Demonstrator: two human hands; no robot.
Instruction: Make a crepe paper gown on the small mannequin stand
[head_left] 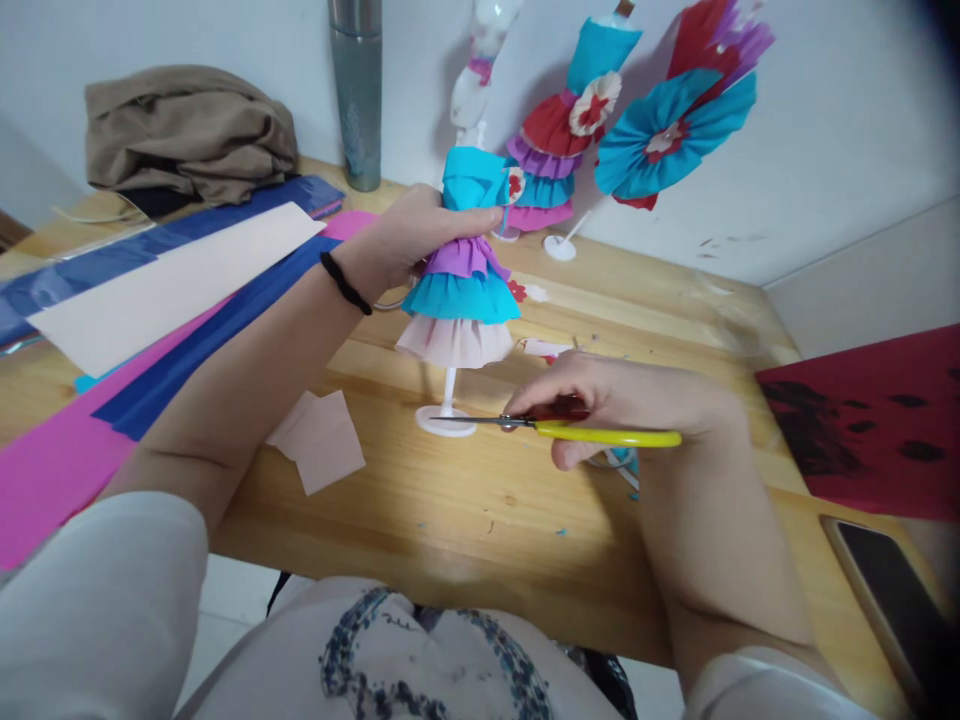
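My left hand [427, 225] is closed around the waist of a small dress form [461, 290] on a white stand. Its crepe-paper dress has a blue top and ruffled tiers of purple, blue and pale pink, with a small flower at the chest. In my right hand [592, 395] is a pair of scissors [607, 434] with yellow handles. Their blades point left and pass just in front of the stand's round base; whether they touch it I cannot tell. Two pale pink paper pieces [330, 445] lie on the table to the left of the base.
Behind stand two more paper-dressed forms [551, 140], [675, 135] and a grey-green bottle [358, 110]. Coloured paper sheets [180, 290] and a brown cloth [187, 130] lie at left. At right are a red sheet [900, 420] and a phone [885, 590]. Paper scraps dot the wooden table [450, 510].
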